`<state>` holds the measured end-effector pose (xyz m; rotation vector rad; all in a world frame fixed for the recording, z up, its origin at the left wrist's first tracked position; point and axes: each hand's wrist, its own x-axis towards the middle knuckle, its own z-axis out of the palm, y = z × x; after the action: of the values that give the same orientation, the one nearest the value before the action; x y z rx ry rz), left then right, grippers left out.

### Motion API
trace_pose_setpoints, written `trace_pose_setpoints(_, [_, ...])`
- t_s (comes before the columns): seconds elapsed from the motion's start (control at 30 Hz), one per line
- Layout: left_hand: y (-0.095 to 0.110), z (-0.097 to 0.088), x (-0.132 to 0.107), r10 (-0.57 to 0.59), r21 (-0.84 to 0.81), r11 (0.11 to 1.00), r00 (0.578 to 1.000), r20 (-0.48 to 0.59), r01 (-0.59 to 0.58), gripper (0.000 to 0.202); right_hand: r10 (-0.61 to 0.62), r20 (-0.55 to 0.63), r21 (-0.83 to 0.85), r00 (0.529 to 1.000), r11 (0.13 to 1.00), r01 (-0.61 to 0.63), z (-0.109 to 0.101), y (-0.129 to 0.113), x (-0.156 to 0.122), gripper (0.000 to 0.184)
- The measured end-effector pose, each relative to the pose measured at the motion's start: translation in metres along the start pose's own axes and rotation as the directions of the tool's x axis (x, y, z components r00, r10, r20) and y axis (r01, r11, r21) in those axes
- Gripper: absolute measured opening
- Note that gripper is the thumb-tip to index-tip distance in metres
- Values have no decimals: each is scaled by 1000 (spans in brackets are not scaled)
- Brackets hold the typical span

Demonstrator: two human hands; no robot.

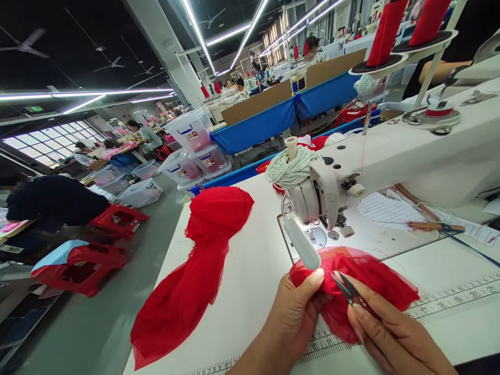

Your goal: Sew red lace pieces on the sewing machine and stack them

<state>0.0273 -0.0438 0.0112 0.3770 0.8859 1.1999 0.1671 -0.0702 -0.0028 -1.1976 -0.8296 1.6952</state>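
A piece of sheer red fabric (375,276) lies gathered at the front of the sewing machine, partly over the ruler markings. My left hand (299,307) pinches its near left edge between thumb and fingers. In my right hand (385,325) is a pair of thread snips (351,294), with the blades a little apart and pointing at the fabric beside my left thumb. The snips' tips are close to the cloth; whether they touch it I cannot tell. Further left on the white table lies a second, bunched red fabric piece (203,265).
The white sewing machine (422,156) stands just beyond my hands, its needle area lit. A coil of pale cord (292,166) hangs on its head. Red thread cones (386,34) rise above. Papers (390,211) and a wooden-handled tool (435,226) lie at right. Red stools (86,265) stand left.
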Motion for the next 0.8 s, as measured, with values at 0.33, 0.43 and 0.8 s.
trace_pose_setpoints(0.33, [-1,2,-1,29,11,1000,999,35,-29,17,-117,67,-152,991,980,126,-8,8,5,54])
trace_pose_setpoints(0.43, [0,3,-1,29,16,999,998,50,-30,16,-102,64,-108,993,988,109,-8,9,5,54])
trace_pose_setpoints(0.8, [-1,4,-3,45,53,997,995,94,-50,15,40,-17,14,999,999,-39,-1,2,-1,61])
